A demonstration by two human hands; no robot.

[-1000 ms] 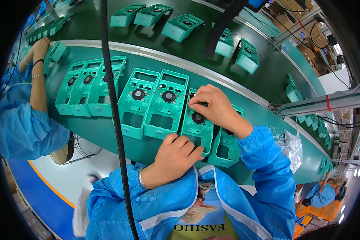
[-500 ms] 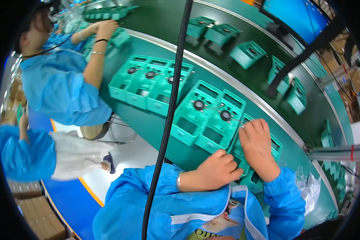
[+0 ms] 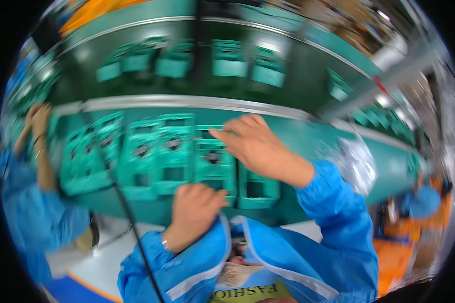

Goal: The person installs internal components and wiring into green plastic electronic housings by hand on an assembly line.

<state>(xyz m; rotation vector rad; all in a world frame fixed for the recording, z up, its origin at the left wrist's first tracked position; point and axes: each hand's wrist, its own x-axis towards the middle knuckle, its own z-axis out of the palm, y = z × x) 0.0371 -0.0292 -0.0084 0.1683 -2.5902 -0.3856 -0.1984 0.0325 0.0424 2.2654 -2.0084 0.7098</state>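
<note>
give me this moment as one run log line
right hand: over upper end of green housing | left hand: curled by its lower edge | contact: unclear, blurred | at right: clear plastic bag

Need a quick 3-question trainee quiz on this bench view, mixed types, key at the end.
1. True or false: the clear plastic bag lies to the right of the right hand.
2. Which is nearer the picture's lower edge? A) left hand B) right hand C) both equally near
3. Fill in: the housings on the work table are ____ in colour.

Key: 1. True. 2. A. 3. Green.
</note>
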